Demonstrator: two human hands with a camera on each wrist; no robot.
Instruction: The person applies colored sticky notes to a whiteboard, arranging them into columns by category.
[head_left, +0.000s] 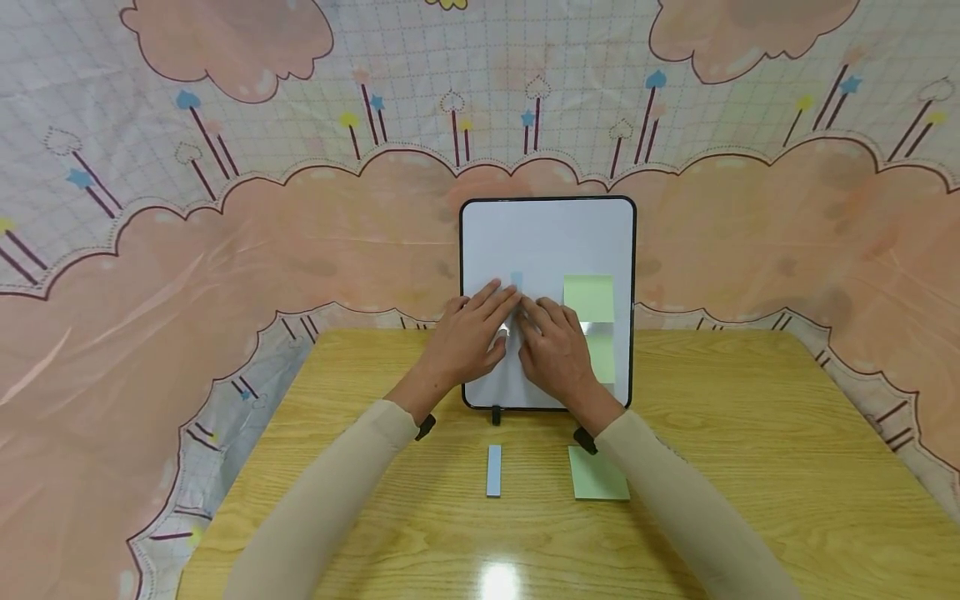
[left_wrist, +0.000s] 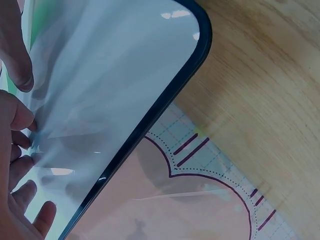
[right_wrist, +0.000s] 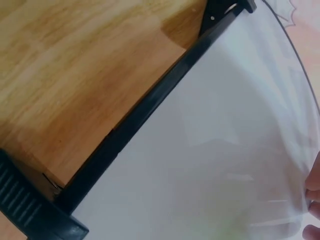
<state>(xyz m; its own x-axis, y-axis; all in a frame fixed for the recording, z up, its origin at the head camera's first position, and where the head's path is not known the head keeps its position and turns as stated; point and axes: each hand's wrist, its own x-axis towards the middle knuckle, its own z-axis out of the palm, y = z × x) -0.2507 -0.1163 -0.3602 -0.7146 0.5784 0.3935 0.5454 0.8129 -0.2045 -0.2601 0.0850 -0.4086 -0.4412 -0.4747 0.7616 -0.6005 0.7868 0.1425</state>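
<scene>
Behind everything hangs a pink cloud-pattern cloth (head_left: 225,275) with little stars and hearts on sticks, draped down past the back edge of my wooden bench (head_left: 750,467).

Going from the left, my left hand (head_left: 465,337) rests flat on the whiteboard (head_left: 540,242), which stands upright on small black feet at the far middle of the bench. Its fingers lie nearly straight and meet the right hand's fingers at a small blue sticky strip (head_left: 516,280) stuck to the board; only the top of the strip shows above the fingertips. So this grip is flat and pressing, not curled round anything. In the left wrist view I see the same fingers (left_wrist: 20,117) bunched against the board's glossy face, beside its black rim (left_wrist: 165,95).

Below the board, on the bench, lies a narrow blue strip pad (head_left: 493,470), well apart from both hands.

My right hand (head_left: 555,350) also lies on the board, fingers stretched toward the strip, its grip likewise flat. The right wrist view shows only a few fingertips (right_wrist: 314,180) at the edge, on the white face.

Right of the hands, a green sticky note (head_left: 588,297) sits on the board, with a second green one partly hidden below it. A green note pad (head_left: 597,477) lies on the bench just beside my right sleeve.
</scene>
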